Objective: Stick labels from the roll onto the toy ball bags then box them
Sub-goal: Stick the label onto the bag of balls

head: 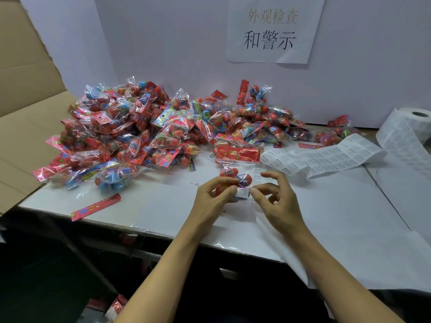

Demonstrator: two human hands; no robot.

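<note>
Toy ball bag [235,183] held just above the near-middle of the white table [326,217], long axis running far to near, red header [238,154] at the far end, small white label [242,192] on its near end with print too small to read. Gripped by curled left hand [213,198] fingers; label's right edge pinched by right hand [277,199] thumb and forefinger, other fingers spread apart. Farther out: bag pile [151,129] far left, label roll [410,129] with strip [326,157] far right, wall sign [270,29] reading "外观检查 和警示".
</note>
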